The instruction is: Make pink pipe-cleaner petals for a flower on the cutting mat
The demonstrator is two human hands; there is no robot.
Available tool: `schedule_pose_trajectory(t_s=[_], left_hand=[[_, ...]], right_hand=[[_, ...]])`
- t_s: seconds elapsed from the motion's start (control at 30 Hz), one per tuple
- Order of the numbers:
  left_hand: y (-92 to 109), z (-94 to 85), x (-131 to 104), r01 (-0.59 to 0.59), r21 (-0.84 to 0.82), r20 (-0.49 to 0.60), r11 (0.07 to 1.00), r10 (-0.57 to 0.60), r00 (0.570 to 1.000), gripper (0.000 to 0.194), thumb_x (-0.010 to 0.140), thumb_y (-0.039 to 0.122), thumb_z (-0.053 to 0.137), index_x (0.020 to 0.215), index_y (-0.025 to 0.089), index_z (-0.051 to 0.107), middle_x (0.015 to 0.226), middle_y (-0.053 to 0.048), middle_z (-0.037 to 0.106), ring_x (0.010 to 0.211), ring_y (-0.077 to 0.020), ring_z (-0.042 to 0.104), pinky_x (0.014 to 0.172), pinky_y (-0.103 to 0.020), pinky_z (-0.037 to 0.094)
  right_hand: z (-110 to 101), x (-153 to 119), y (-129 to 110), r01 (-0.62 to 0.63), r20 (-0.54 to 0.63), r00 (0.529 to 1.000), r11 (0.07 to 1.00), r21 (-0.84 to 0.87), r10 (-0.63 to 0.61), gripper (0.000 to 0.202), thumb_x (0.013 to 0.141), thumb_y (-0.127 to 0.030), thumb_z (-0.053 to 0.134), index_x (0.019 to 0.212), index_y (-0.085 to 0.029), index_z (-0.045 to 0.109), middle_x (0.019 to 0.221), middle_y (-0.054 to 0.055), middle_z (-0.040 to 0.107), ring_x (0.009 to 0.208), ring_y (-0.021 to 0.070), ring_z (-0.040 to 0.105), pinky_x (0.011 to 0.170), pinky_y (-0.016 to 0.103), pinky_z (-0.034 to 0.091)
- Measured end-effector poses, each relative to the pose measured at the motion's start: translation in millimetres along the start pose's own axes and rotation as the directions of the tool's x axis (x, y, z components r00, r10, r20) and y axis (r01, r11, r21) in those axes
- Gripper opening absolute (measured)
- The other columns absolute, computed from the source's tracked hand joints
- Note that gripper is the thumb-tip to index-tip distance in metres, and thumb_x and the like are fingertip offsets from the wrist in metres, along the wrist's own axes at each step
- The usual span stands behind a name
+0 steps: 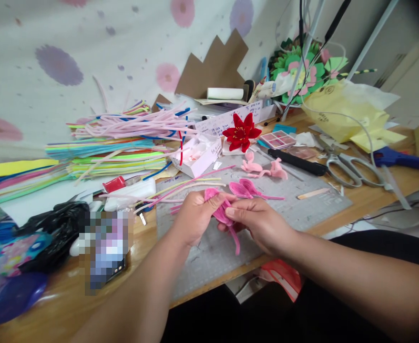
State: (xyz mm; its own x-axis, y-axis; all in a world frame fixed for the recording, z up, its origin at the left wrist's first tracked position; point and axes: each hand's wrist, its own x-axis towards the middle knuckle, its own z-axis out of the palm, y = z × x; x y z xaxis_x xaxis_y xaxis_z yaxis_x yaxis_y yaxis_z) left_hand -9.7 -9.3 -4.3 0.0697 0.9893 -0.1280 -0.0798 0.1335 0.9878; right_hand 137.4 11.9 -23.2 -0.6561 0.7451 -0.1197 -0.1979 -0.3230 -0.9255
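Observation:
Between my two hands is a pink pipe-cleaner petal [222, 213], with a short stem hanging down from it. My left hand [198, 214] pinches its upper left side. The thumb and fingers of my right hand [257, 219] grip its right edge. Just behind the hands, more pink pipe-cleaner petals [243, 188] with a stem to the right lie on the grey cutting mat [202, 271]. Paler pink pipe-cleaner shapes [264, 167] rest farther back. A red pipe-cleaner flower [241, 133] stands beyond them by a white box.
Bundles of coloured pipe cleaners [119, 162] are heaped at the back left. Scissors [355, 169], a black-handled tool [297, 162] and a wooden stick [312, 193] lie to the right. A black plastic bag [57, 233] and a blurred-out phone-like object [109, 247] are at left.

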Motion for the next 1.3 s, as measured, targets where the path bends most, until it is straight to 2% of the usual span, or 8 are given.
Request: schedule_pose_trajectory(t_s=[0.27,0.37,0.43,0.53,0.67,0.87,1.13,1.3], left_hand=[[1,-0.7,-1,-0.009,0.025,0.039,1.000,0.008,0.999,0.030,0.081,0.036,0.058,0.093,0.011,0.070,0.051,-0.001,0.060,0.041,-0.0109,0.051,0.042,-0.023,0.042],[1,-1.6,-1,-0.035,0.044,0.009,0.998,0.035,0.999,0.027,0.079,0.034,0.062,0.093,0.012,0.069,0.061,-0.002,0.064,0.050,-0.0115,0.055,0.051,-0.023,0.045],[2,-2.2,0,-0.052,0.073,-0.029,0.996,0.054,0.998,0.023,0.076,0.032,0.065,0.086,0.012,0.068,0.068,-0.003,0.065,0.058,-0.0122,0.057,0.057,-0.024,0.046],[3,-3.1,0,-0.074,0.113,-0.058,0.991,0.080,0.995,0.019,0.074,0.030,0.067,0.075,0.011,0.064,0.067,-0.002,0.063,0.061,-0.0124,0.056,0.059,-0.023,0.045],[4,-4.6,0,-0.087,0.216,-0.013,0.973,0.092,0.996,0.017,0.076,0.028,0.064,0.075,0.011,0.062,0.072,-0.004,0.065,0.064,-0.0139,0.058,0.061,-0.025,0.045],[8,-9.2,0,-0.074,0.341,0.072,0.937,0.052,0.996,0.020,0.080,0.030,0.059,0.072,0.012,0.062,0.062,-0.004,0.065,0.059,-0.0150,0.060,0.060,-0.026,0.046],[7,-15.5,2,-0.098,0.437,0.031,0.894,0.094,0.995,0.023,0.078,0.033,0.062,0.078,0.011,0.065,0.073,-0.006,0.066,0.067,-0.0167,0.058,0.063,-0.028,0.045],[6,-14.2,1,-0.118,0.448,0.059,0.886,0.102,0.993,0.020,0.077,0.031,0.062,0.075,0.012,0.066,0.070,-0.006,0.065,0.066,-0.0162,0.058,0.062,-0.026,0.046]], right_hand=[[2,0,-6,-0.058,0.013,0.998,0.997,0.059,0.057,0.027,0.070,-0.039,0.065,0.061,-0.014,0.061,0.060,0.003,0.065,0.056,0.0129,0.060,0.055,0.025,0.046],[2,1,-6,-0.055,-0.036,0.998,0.996,0.069,0.057,0.025,0.070,-0.038,0.066,0.062,-0.015,0.059,0.057,0.001,0.063,0.054,0.0126,0.060,0.052,0.024,0.044],[1,2,-6,-0.041,-0.060,0.997,0.998,0.042,0.044,0.023,0.069,-0.036,0.066,0.060,-0.016,0.058,0.056,0.000,0.062,0.054,0.0121,0.059,0.051,0.023,0.043],[1,2,-7,-0.032,-0.059,0.998,0.999,-0.008,0.031,0.020,0.069,-0.033,0.063,0.059,-0.016,0.060,0.056,0.000,0.062,0.053,0.0116,0.057,0.053,0.024,0.042],[2,1,-8,-0.035,-0.092,0.995,0.999,-0.041,0.031,0.019,0.069,-0.027,0.056,0.055,-0.016,0.060,0.052,0.001,0.060,0.048,0.0107,0.052,0.049,0.024,0.039],[1,1,-9,-0.092,-0.129,0.988,0.995,-0.037,0.087,0.018,0.066,-0.024,0.052,0.051,-0.016,0.056,0.048,0.000,0.055,0.044,0.0102,0.049,0.045,0.024,0.037],[-3,2,-6,-0.070,-0.133,0.989,0.996,-0.048,0.064,0.022,0.070,-0.035,0.061,0.060,-0.016,0.056,0.051,-0.003,0.052,0.045,0.0077,0.045,0.045,0.022,0.037],[-3,5,-9,-0.053,-0.094,0.995,0.992,-0.119,0.041,0.019,0.068,-0.028,0.062,0.055,-0.016,0.053,0.049,-0.004,0.049,0.045,0.0064,0.043,0.048,0.022,0.037]])
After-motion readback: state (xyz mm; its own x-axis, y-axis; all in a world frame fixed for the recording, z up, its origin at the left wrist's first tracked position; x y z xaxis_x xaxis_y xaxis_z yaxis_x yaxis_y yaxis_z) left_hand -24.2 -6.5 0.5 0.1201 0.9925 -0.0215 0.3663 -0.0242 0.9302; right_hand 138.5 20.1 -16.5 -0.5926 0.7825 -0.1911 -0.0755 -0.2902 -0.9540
